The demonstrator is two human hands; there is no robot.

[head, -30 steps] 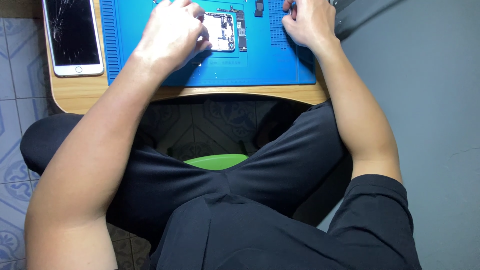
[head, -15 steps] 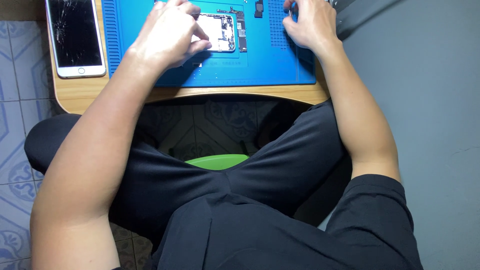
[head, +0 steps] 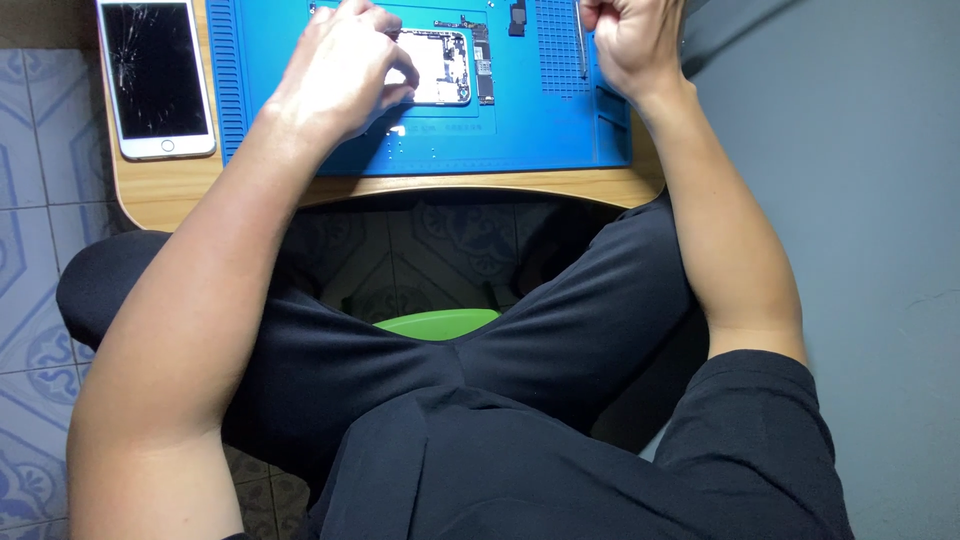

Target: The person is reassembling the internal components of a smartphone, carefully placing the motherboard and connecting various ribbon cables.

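Note:
An opened phone body (head: 440, 66) lies on a blue work mat (head: 520, 130) at the top of the view. My left hand (head: 345, 65) rests on its left side, fingers curled over the frame and holding it down. My right hand (head: 630, 40) is closed around a thin metal tool (head: 581, 40) whose tip points down at the mat, to the right of the phone body. A long dark circuit board (head: 484, 60) lies next to the phone body, and a small black part (head: 517, 17) sits above it.
A white phone with a cracked screen (head: 155, 75) lies on the wooden table (head: 170, 190) left of the mat. My legs in dark trousers and a green stool (head: 435, 322) fill the lower view. A grey wall (head: 850, 200) is on the right, patterned floor tiles on the left.
The view has shifted slightly. My right hand has lifted and closed into a fist around the thin tool; my left hand stays on the phone body.

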